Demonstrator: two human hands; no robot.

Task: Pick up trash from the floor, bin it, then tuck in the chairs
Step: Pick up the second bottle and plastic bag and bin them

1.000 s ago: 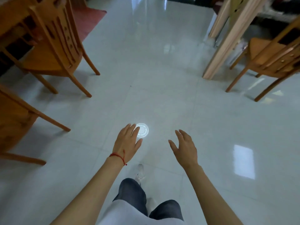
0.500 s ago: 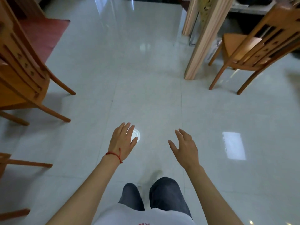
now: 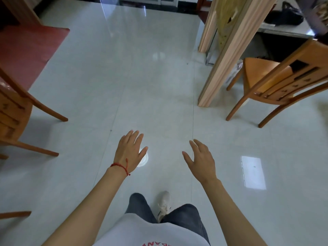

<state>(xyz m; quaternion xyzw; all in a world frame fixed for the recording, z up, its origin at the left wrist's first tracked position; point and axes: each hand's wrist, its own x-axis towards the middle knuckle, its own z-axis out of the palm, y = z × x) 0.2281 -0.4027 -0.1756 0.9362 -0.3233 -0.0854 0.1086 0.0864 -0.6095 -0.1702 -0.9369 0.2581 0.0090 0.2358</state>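
My left hand [image 3: 130, 150], with a red string at the wrist, hovers open over the pale tiled floor [image 3: 150, 86], fingers spread. My right hand [image 3: 201, 159] is held out beside it, also open and holding nothing. One wooden chair [image 3: 276, 82] stands pulled out at the right, next to a light wooden table leg [image 3: 221, 55]. Another wooden chair [image 3: 12, 110] stands at the left edge. A pale crumpled thing [image 3: 235, 71] lies on the floor between the table leg and the right chair. A round bright patch [image 3: 144, 159] shows under my left hand; it looks like glare.
A red mat [image 3: 26, 47] covers the floor at the far left. A black bag [image 3: 284, 16] sits on the table [image 3: 284, 31] at the top right. One more chair leg [image 3: 14, 213] pokes in at the lower left. My shoe [image 3: 164, 205] is mid-step on the tiles.
I have walked forward: the left chairs slid back past me and the right chair and table leg came nearer. Both hands stayed open and empty.
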